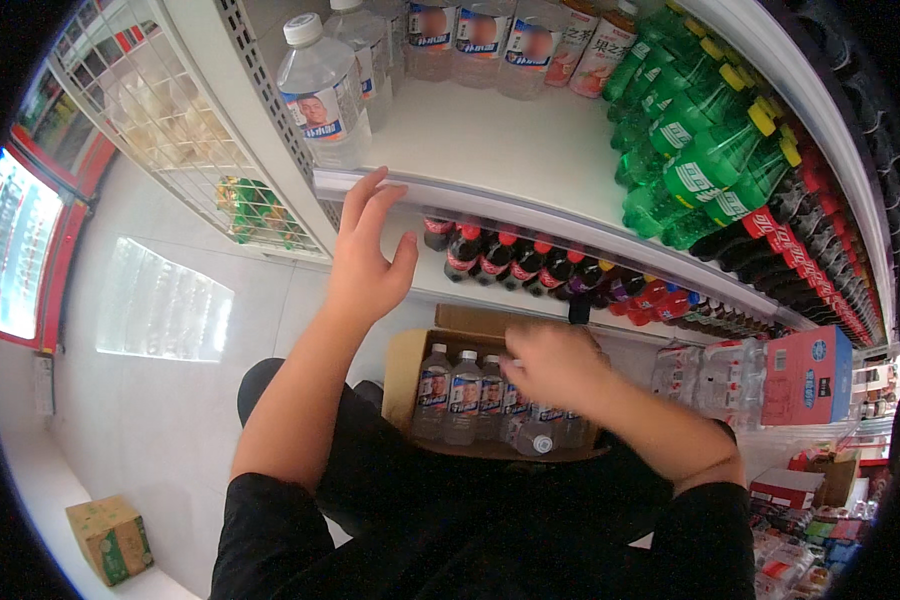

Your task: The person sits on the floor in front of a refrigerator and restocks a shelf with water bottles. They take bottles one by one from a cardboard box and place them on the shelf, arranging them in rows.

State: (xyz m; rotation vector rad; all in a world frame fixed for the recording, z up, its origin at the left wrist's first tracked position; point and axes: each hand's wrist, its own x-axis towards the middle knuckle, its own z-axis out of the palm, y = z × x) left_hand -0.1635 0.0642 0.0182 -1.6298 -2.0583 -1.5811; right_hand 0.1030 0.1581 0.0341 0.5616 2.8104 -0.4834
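Observation:
My left hand (373, 244) is at the front edge of the white shelf (495, 142), fingers apart and holding nothing, just below a large clear plastic bottle (322, 105) with a blue and white label. Blurred, my right hand (555, 360) is over the open cardboard box (405, 375) on the floor before me, near a bottle cap; whether it grips a bottle I cannot tell. Several clear labelled bottles (463, 394) stand in the box, and one bottle (536, 441) tilts with its white cap towards me. More clear bottles (480, 37) line the back of the shelf.
Green soda bottles (690, 157) crowd the shelf's right part. Small cola bottles (495, 259) stand on the lower shelf. A wire rack (172, 135) is at the left, wrapped bottle packs (727, 375) and a pink carton (806, 379) at the right. A closed carton (109, 540) sits at lower left.

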